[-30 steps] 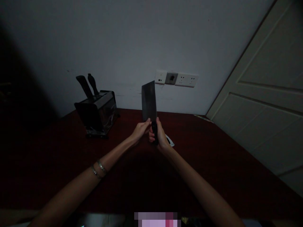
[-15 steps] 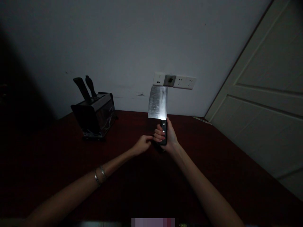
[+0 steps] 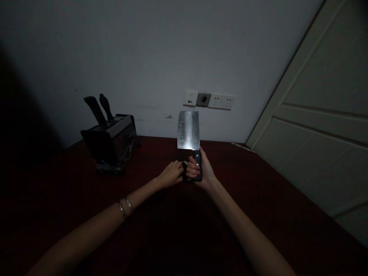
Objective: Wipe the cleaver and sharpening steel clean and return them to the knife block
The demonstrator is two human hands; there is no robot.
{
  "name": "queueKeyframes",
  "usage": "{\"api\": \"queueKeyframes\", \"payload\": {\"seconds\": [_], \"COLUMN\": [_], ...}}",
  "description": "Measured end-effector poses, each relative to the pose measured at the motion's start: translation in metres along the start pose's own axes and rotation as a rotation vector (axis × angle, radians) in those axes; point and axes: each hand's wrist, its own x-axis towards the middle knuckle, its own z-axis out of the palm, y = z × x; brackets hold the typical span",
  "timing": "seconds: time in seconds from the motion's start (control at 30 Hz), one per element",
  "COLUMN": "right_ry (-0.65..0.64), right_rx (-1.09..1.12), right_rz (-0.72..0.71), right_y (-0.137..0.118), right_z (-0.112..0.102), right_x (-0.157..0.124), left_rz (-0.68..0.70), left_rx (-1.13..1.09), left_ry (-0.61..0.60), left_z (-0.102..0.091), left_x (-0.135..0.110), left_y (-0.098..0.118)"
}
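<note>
My right hand [image 3: 202,170] is wrapped round the black riveted handle of a cleaver [image 3: 188,130]. The cleaver stands upright, its broad steel blade pointing up in front of the wall and catching the light. Left of the handle, my left hand [image 3: 171,174] is closed with curled fingers, silver bracelets on its wrist. At its fingertips, between both hands, is a small dark thing [image 3: 184,172] with a pale bit on top; shadow and fingers hide what it is. Both hands are over the dark red tabletop [image 3: 155,149].
A black-and-silver knife block [image 3: 113,142] stands at the left with two dark-handled tools [image 3: 96,111] in it. Behind are a pale wall [image 3: 138,57] and a row of sockets [image 3: 208,100]. A panelled door [image 3: 310,126] slants along the right.
My left hand has gone from a finger stretched toward the cleaver's handle to curled fingers at the small dark thing. The cleaver sits slightly lower in view, its blade turned a little.
</note>
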Motion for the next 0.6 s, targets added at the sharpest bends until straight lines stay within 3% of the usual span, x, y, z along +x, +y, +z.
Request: {"api": "queueKeyframes", "payload": {"seconds": [0.17,0.27,0.33,0.4,0.5,0.6], "right_ry": [-0.02,-0.008,-0.004,-0.005,-0.022,-0.037], "right_rx": [0.022,0.036,0.034,0.025,0.007,-0.012], "right_rz": [0.063,0.102,0.123,0.135,0.146,0.144], "right_y": [0.006,0.012,0.017,0.022,0.025,0.026], "right_z": [-0.016,-0.023,-0.025,-0.027,-0.028,-0.029], "right_x": [-0.002,0.002,0.006,0.008,0.009,0.009], "left_rz": [-0.469,-0.612,-0.517,-0.265,0.068,0.25], "left_rx": [0.0,0.023,0.01,-0.015,-0.043,-0.072], "left_ry": [0.313,0.487,0.644,0.694,0.49,0.232], "left_z": [-0.047,-0.086,-0.105,-0.115,-0.111,-0.1], "left_x": [0.006,0.016,0.023,0.027,0.027,0.023], "left_y": [-0.053,-0.069,-0.064,-0.047,-0.016,0.007]}}
